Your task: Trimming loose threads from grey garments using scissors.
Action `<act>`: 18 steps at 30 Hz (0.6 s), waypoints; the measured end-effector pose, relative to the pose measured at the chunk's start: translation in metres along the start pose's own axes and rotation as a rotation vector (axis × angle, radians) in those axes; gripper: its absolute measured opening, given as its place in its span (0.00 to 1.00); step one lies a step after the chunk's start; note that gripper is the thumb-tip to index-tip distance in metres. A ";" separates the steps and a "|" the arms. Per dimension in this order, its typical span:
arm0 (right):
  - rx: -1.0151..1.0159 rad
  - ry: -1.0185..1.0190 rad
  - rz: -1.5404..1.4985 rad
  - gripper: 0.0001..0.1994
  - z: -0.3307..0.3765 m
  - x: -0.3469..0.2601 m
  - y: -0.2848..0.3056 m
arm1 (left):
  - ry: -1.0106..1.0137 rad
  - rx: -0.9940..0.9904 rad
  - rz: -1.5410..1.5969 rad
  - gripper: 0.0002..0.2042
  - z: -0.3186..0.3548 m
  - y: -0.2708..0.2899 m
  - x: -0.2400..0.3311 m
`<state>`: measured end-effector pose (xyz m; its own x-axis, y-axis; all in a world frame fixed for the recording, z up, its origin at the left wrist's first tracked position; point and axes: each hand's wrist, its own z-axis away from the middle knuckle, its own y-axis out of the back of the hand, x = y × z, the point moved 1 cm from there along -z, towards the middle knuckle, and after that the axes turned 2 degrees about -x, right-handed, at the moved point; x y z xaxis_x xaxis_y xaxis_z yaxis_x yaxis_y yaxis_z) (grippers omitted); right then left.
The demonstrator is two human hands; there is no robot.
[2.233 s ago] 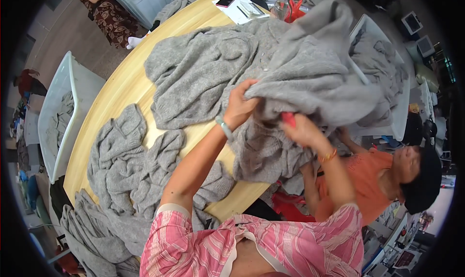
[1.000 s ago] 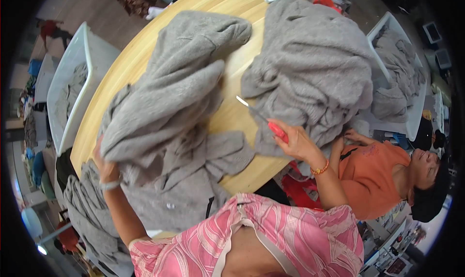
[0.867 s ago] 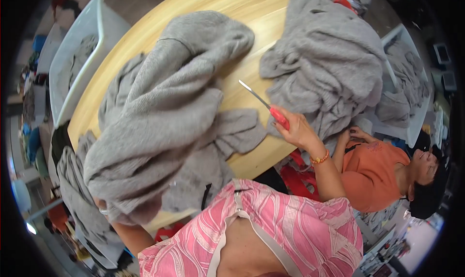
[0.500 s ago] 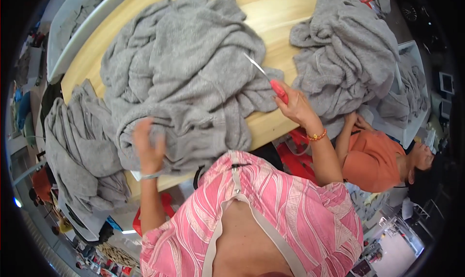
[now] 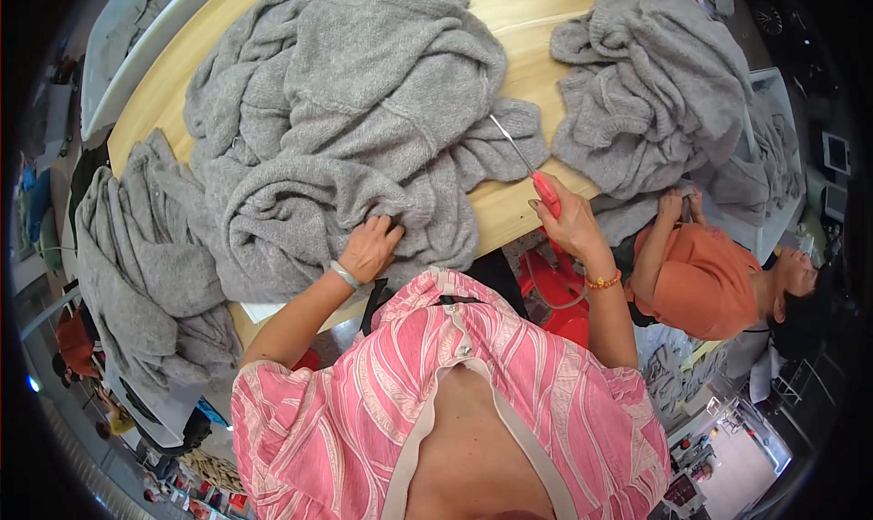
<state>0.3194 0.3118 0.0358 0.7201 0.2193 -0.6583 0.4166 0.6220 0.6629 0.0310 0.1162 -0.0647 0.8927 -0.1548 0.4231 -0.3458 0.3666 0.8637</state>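
Note:
A big heap of grey knit garments point(image 5: 364, 92) lies in front of me on the wooden table. My left hand point(image 5: 366, 250) is at the heap's near edge, its fingers bent into the knit and gripping a fold. To the right, my right hand point(image 5: 579, 226) is wrapped round the red handle of a slim tool point(image 5: 546, 193) with a long, thin metal shaft. The shaft points up and left, its tip close to a grey sleeve-like piece point(image 5: 505, 142). I cannot make out the exact kind of tool.
Grey knit piles lie at the left point(image 5: 155, 256) and right point(image 5: 659, 92). White bins stand at the far left point(image 5: 136, 74) and right point(image 5: 768, 211). A person in orange point(image 5: 696, 279) works at the right, hands on grey knit. Red stools point(image 5: 555, 292) stand below the table edge point(image 5: 509, 233).
My left hand has come right and down onto the near fold and grips it. The right hand, with the red-handled tool, has shifted slightly right and down.

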 end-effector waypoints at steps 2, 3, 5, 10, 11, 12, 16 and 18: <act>0.002 -0.002 -0.004 0.21 0.002 -0.002 0.000 | -0.008 0.030 0.008 0.17 -0.002 -0.002 -0.004; 0.001 0.005 0.003 0.21 0.003 -0.002 0.001 | 0.070 -0.072 0.037 0.15 -0.004 0.000 -0.004; 0.015 0.017 0.011 0.21 0.004 -0.004 0.004 | 0.141 -0.165 0.055 0.13 -0.008 0.003 -0.005; 0.023 0.059 0.018 0.21 0.010 0.000 0.004 | -0.084 0.014 -0.215 0.07 0.001 -0.007 -0.009; 0.032 0.069 0.004 0.22 0.011 0.007 0.001 | -0.090 -0.013 -0.114 0.07 -0.005 0.008 -0.004; 0.039 0.071 0.004 0.22 0.012 0.006 0.003 | -0.094 -0.010 -0.120 0.07 -0.009 0.014 -0.003; 0.070 0.057 0.008 0.21 0.021 0.000 0.012 | 0.447 0.267 1.899 0.08 -0.055 0.097 0.003; 0.107 0.071 0.005 0.20 0.022 -0.007 0.017 | 0.431 0.378 1.856 0.10 -0.078 0.132 -0.009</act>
<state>0.3337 0.3040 0.0593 0.6828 0.2777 -0.6758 0.4725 0.5376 0.6984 -0.0005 0.2381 0.0244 -0.6197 0.3533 0.7008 -0.7757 -0.4114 -0.4786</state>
